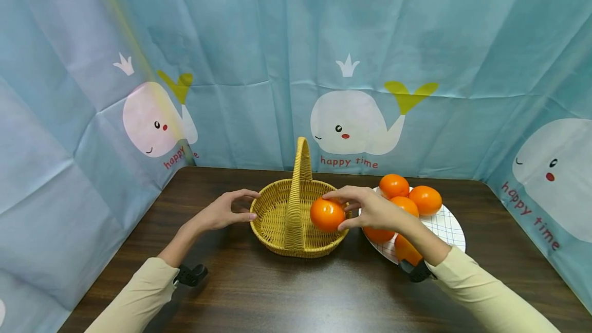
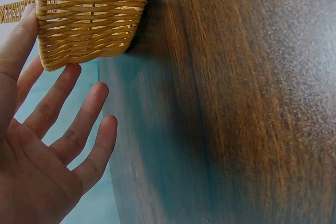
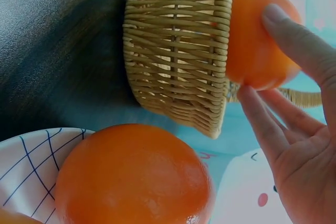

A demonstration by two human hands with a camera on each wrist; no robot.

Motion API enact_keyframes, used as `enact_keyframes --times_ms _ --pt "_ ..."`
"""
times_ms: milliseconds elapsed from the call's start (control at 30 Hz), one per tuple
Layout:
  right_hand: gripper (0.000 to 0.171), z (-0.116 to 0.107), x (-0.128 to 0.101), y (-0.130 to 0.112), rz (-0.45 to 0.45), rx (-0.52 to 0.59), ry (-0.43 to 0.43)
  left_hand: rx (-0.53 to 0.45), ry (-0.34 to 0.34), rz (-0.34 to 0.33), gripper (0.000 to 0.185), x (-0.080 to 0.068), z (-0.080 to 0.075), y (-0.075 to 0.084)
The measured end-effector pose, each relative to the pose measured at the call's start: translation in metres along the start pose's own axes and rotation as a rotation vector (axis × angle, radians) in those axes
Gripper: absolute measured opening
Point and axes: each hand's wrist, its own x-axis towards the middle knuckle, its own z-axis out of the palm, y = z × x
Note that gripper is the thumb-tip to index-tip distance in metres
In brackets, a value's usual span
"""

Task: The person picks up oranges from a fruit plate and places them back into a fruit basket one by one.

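A yellow wicker basket (image 1: 273,243) with a tall arched handle (image 1: 296,204) stands upright on the table. My right hand (image 1: 370,209) grips a smooth, glossy orange (image 1: 327,215) between thumb and fingers. This orange is at the basket's right side, over the opening and right of the handle; the right wrist view shows it at the rim (image 3: 223,77). At the opposite side, my left hand (image 1: 225,211) touches the rim with its thumb and fingertips, the fingers loosely extended and spread. In the left wrist view the basket's woven wall (image 2: 94,19) is beside those fingers.
Right of the basket, a white plate (image 1: 450,227) with blue grid lines bears several more oranges (image 1: 425,200), partly hidden under my right forearm. The dark wooden table (image 1: 277,292) ends at a blue curtain (image 1: 240,66) printed with whales.
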Motion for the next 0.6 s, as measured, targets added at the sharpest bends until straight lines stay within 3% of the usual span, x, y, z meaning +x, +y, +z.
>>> enact_keyframes --times_ms 300,600 --pt "0.068 0.000 -0.002 0.004 -0.015 -0.014 -0.008 0.013 0.004 -0.004 0.054 0.001 0.000 -0.001" --pt "0.045 -0.019 -0.018 0.001 0.036 0.021 0.086 -0.002 0.000 0.001 0.055 0.001 -0.001 0.000"
